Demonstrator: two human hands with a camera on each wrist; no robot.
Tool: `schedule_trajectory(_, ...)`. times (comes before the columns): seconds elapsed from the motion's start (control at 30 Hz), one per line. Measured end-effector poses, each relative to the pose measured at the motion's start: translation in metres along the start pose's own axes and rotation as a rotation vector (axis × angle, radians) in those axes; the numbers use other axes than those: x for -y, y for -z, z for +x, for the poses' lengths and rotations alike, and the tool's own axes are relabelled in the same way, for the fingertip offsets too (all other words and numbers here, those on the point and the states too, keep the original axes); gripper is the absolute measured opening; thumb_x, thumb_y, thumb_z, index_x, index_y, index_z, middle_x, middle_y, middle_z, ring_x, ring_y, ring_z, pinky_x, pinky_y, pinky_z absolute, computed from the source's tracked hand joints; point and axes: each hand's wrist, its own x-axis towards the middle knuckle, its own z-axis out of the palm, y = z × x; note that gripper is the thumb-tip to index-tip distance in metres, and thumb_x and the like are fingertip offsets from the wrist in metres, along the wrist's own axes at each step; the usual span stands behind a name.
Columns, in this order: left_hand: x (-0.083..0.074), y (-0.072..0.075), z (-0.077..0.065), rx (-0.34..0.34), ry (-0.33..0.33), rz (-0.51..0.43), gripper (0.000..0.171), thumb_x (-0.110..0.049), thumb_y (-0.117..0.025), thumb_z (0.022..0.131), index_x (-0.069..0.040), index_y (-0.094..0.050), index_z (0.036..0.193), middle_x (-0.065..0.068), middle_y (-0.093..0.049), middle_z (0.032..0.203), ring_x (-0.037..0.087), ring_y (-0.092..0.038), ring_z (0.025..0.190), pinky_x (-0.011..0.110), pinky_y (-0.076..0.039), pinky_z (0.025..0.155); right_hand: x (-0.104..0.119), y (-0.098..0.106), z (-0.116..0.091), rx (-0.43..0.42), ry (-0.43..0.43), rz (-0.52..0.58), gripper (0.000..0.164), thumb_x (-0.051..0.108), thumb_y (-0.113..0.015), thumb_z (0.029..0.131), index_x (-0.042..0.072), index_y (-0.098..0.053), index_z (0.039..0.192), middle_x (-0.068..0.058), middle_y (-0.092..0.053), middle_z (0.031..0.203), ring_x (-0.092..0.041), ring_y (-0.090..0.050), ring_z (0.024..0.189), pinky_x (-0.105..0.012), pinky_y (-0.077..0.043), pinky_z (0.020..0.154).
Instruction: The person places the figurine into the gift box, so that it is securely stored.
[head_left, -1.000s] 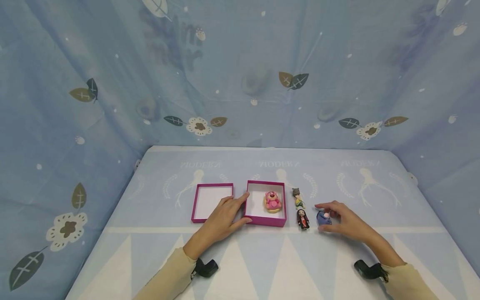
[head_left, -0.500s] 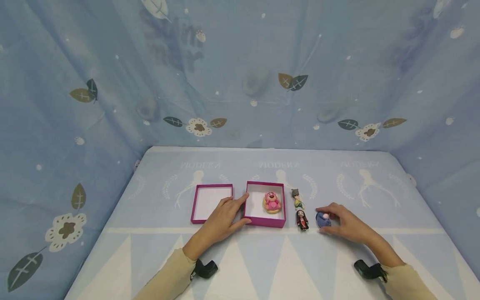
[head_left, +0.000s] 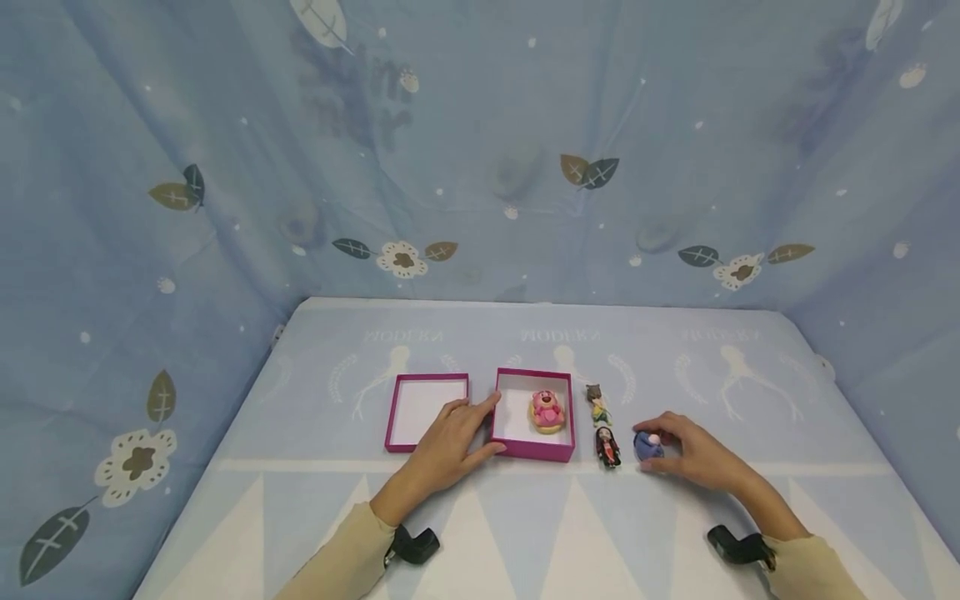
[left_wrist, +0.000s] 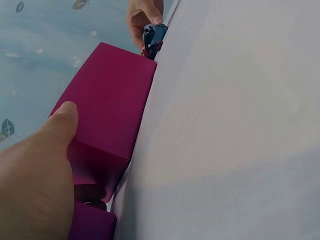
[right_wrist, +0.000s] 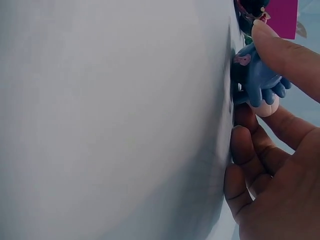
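Note:
In the head view my left hand [head_left: 448, 446] holds the near-left corner of an open magenta box [head_left: 534, 451] with a white inside. The left wrist view shows its thumb [left_wrist: 66, 117] on a magenta wall. A pink bear figurine [head_left: 547, 412] in a yellow ring sits inside, toward the right. To the right of the box, my right hand [head_left: 693, 454] grips a small blue figurine [head_left: 647, 446] between thumb and fingers, low at the table. Close up in the right wrist view, the blue figurine [right_wrist: 262, 80] has a pale pink part, and the thumb lies over its upper side.
A shallow magenta-edged lid [head_left: 423, 405] lies left of the box, partly behind the left hand. Between box and right hand lie a figurine with yellow and green clothes [head_left: 597, 406] and a black-haired doll figurine [head_left: 607, 447]. A blue patterned curtain [head_left: 480, 167] stands behind the table.
The fingers of my right hand have closed in around the blue figurine. My left hand stays at the box. The whole head view has shifted slightly downward.

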Motion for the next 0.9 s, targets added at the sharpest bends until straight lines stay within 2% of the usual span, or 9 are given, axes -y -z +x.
schedule_trajectory(0.17,0.0,-0.003,-0.001,-0.004,-0.014,0.028,0.075,-0.056,-0.05,0.096,-0.013,-0.031,0.154,0.002,-0.062,0.135,0.012,-0.06,0.12,0.04,-0.035,0.114,-0.001,-0.002,-0.002,0.001,-0.006,-0.011,0.052,0.033,-0.083,0.077,0.011,-0.066,0.121,0.008,-0.059,0.1,0.001,-0.049,0.086,-0.022,-0.046,0.075)
schedule_trajectory(0.33,-0.001,-0.003,-0.001,0.004,0.004,0.043,0.075,-0.057,-0.049,0.096,-0.015,-0.029,0.155,0.001,-0.063,0.134,0.011,-0.061,0.119,0.039,-0.034,0.114,0.001,-0.001,-0.001,-0.013,0.015,-0.008,0.051,0.032,-0.083,0.076,0.013,-0.066,0.121,0.008,-0.06,0.1,0.001,-0.05,0.088,-0.022,-0.047,0.076)
schedule_trajectory(0.47,-0.001,-0.003,-0.002,0.002,0.011,0.047,0.075,-0.058,-0.048,0.096,-0.016,-0.028,0.155,0.0,-0.063,0.133,0.01,-0.06,0.119,0.04,-0.034,0.114,0.001,0.001,0.0,-0.027,0.041,-0.023,0.051,0.031,-0.083,0.076,0.012,-0.066,0.12,0.01,-0.06,0.099,0.001,-0.05,0.087,-0.023,-0.047,0.075)
schedule_trajectory(0.73,0.001,-0.005,-0.003,-0.018,-0.013,0.074,0.076,-0.057,-0.049,0.097,-0.014,-0.027,0.155,0.001,-0.065,0.131,0.011,-0.063,0.116,0.038,-0.034,0.114,0.007,0.009,0.005,-0.07,0.099,-0.055,0.055,0.026,-0.084,0.076,0.008,-0.064,0.124,0.01,-0.058,0.096,-0.001,-0.048,0.082,-0.024,-0.046,0.069)
schedule_trajectory(0.9,0.001,-0.007,-0.002,-0.018,-0.015,0.077,0.077,-0.057,-0.048,0.097,-0.015,-0.025,0.156,0.001,-0.066,0.129,0.01,-0.063,0.115,0.038,-0.033,0.115,0.016,0.015,0.015,-0.045,0.064,-0.056,0.055,0.028,-0.082,0.078,0.01,-0.062,0.127,0.008,-0.059,0.102,-0.004,-0.049,0.086,-0.028,-0.048,0.072)
